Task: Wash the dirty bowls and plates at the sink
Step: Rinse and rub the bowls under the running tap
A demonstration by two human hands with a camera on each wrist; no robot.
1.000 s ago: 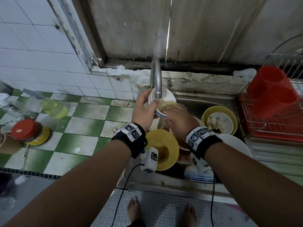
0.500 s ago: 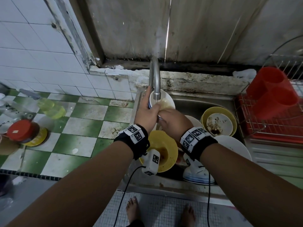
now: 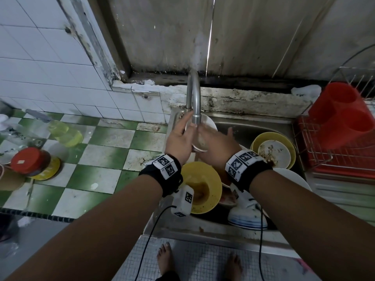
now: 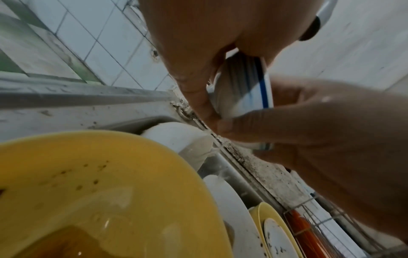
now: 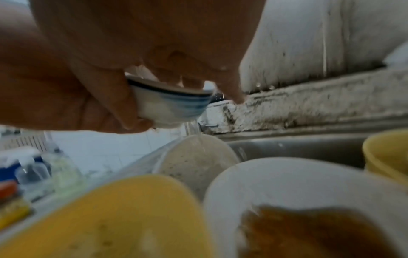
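I hold a small white bowl (image 3: pixel 203 141) with a blue rim band under the curved steel tap (image 3: pixel 195 102), over the sink (image 3: pixel 253 124). My left hand (image 3: pixel 182 134) grips its outer wall from the left, fingers wrapped round it (image 4: pixel 198 97). My right hand (image 3: pixel 215 138) holds the bowl (image 5: pixel 172 104) from the right, fingers over the rim and inside, thumb (image 4: pixel 234 127) against the base. Water runs off the bowl. Below lie a yellow bowl (image 3: pixel 211 175) of brown water, a dirty white plate (image 3: pixel 276 153) in a second yellow bowl (image 3: pixel 259 138), and other white dishes (image 3: pixel 294 177).
A red dish rack (image 3: pixel 345 122) in a wire frame stands right of the sink. On the green-and-white tiled counter to the left are a yellow-green detergent bottle (image 3: pixel 65 132) and a red-lidded jar (image 3: pixel 26 161). A blue-striped bowl stack (image 3: pixel 247 218) sits at the sink's front edge.
The bowl has turned in my hands under the tap and now tips toward me. My right hand has shifted round its rim, fingers more spread.
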